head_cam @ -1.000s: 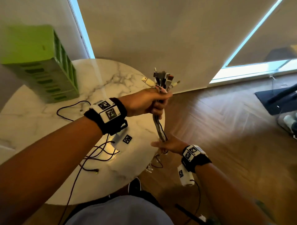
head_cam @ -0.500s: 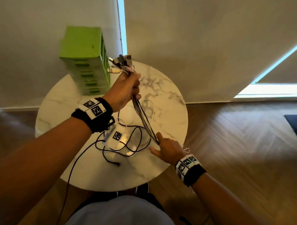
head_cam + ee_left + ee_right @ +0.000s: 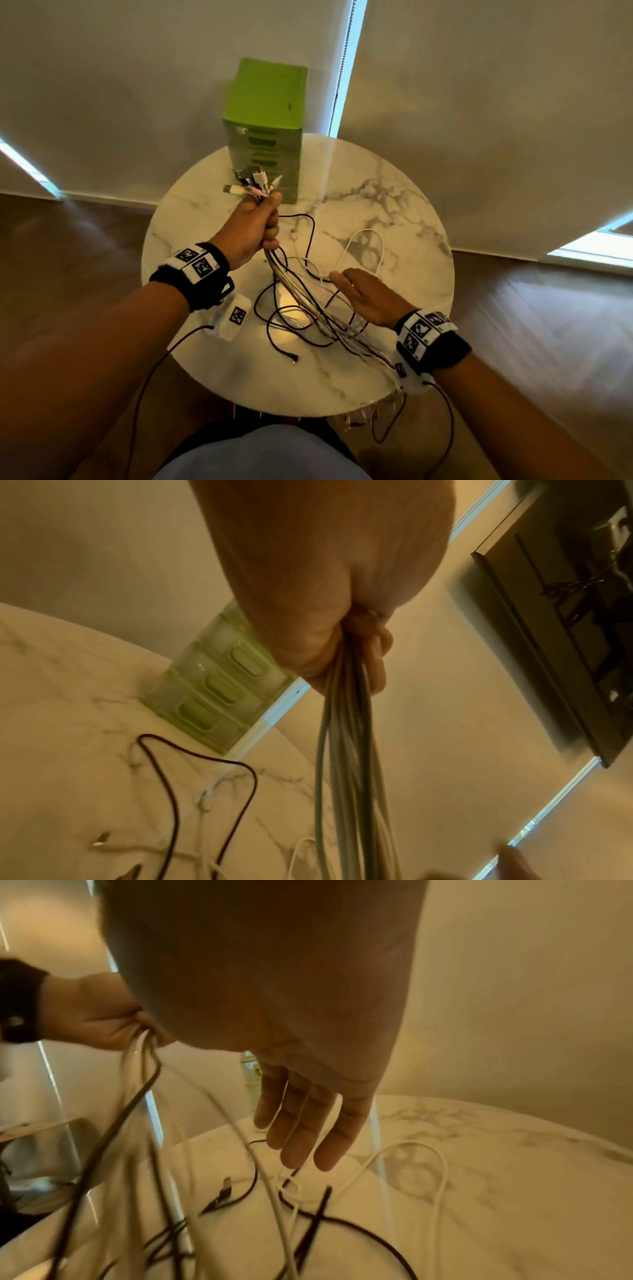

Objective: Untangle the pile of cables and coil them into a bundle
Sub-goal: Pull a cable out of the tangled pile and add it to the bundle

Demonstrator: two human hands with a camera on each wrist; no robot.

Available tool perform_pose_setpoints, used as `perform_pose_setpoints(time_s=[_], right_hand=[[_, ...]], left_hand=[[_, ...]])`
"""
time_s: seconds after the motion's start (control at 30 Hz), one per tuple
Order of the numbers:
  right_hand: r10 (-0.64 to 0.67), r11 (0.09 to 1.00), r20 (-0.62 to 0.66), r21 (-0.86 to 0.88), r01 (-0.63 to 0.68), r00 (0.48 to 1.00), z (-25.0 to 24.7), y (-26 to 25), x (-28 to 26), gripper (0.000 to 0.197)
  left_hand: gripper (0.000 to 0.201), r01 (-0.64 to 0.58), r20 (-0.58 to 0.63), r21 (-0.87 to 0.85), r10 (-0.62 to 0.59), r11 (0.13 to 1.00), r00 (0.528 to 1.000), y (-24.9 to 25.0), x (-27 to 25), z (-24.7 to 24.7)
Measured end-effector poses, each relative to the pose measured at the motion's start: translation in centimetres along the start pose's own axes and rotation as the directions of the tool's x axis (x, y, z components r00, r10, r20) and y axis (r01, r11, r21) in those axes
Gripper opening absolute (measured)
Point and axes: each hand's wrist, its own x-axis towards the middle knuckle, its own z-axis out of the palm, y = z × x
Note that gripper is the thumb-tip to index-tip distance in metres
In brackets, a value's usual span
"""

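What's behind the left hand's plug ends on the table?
A green drawer unit stands on the marble table behind the plugs gripped by the left hand. Its lowest drawers are hidden by them.

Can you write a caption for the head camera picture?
Left hand grips the cables by their plugs; right hand hovers open above the marble table.

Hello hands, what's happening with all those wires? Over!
Left hand grips the bunch of white and dark cables near the plugs. Right hand open, flat, over loose strands. Cable ends trail off the round marble table. Not coiled yet.
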Motion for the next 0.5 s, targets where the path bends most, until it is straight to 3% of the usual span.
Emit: perform_pose_setpoints(time_s=[0.13, 0.3, 0.5], right_hand=[[0.056, 0.998, 0.061, -0.006, -0.056, 0.997, 0.4, -0.2, 6.0, 0.041], [0.107, 0.981, 0.105, -0.173, -0.088, 0.989, 4.8, 0.9, 12.7, 0.013], [0.251, 0.903, -0.035, -0.351, -0.247, 0.967, 7.7, 1.4, 15.6, 0.027]], left_hand=[[0.032, 0.049, -0.057, -0.022, -0.051, 0.999, 0.997, -1.6, -0.2, -2.0], [0.035, 0.106, -0.077, -0.003, -0.105, 0.994, 0.991, -2.8, 0.1, -3.7], [0.034, 0.151, -0.058, 0.004, -0.150, 0.989, 0.987, -3.5, 1.2, -4.3]])
